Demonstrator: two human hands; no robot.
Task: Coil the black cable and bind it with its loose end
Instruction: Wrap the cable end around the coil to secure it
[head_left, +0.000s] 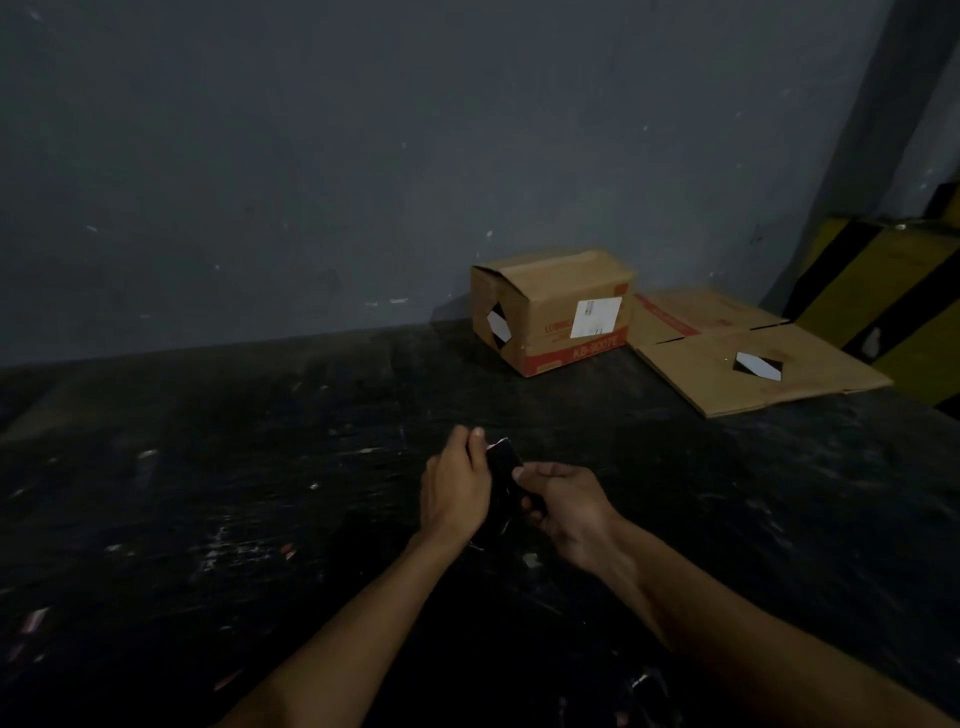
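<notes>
The black cable (503, 480) is a small dark bundle held between both hands over the dark table (208, 467). My left hand (456, 480) grips its left side, thumb and fingers raised at the top of the bundle. From the right, my right hand (563, 501) holds it with curled fingers. The scene is dim, so the loops and the loose end are hard to make out.
A brown cardboard box (550, 306) stands at the back of the table against the grey wall. A flattened cardboard sheet (727, 358) lies to its right. A yellow and black striped barrier (893, 291) stands at the far right.
</notes>
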